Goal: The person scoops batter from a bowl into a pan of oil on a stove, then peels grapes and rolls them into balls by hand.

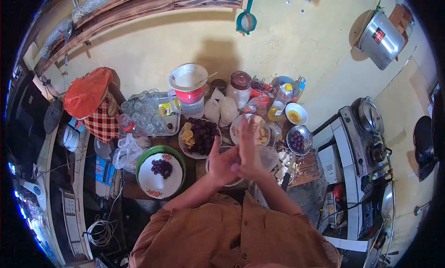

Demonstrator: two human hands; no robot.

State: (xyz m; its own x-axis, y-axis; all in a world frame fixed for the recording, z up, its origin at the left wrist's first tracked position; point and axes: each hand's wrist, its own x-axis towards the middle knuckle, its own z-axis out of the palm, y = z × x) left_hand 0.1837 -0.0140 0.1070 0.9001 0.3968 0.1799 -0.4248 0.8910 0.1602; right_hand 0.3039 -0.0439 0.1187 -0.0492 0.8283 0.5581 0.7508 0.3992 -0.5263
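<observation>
My left hand [222, 162] and my right hand [250, 152] meet palm to palm in front of my chest, fingers stretched out. Low between the palms shows a small mauve ball [235, 167], partly covered by them. Beneath the hands is a bowl [211, 165], mostly hidden. Just beyond the right fingers stands a plate [235, 129] of pale yellowish pieces. To the left of the hands is a plate with dark purple, grape-like fruit [204, 134] and yellow pieces [187, 136].
At left, a white plate [148, 177] with purple round pieces rests on a green basin [182, 177]. A knife [289, 170] lies by chopped white pieces on a board [308, 168]. Behind stand glasses [146, 110], jars and an oil bottle [278, 106]; a stove [359, 143] is at right.
</observation>
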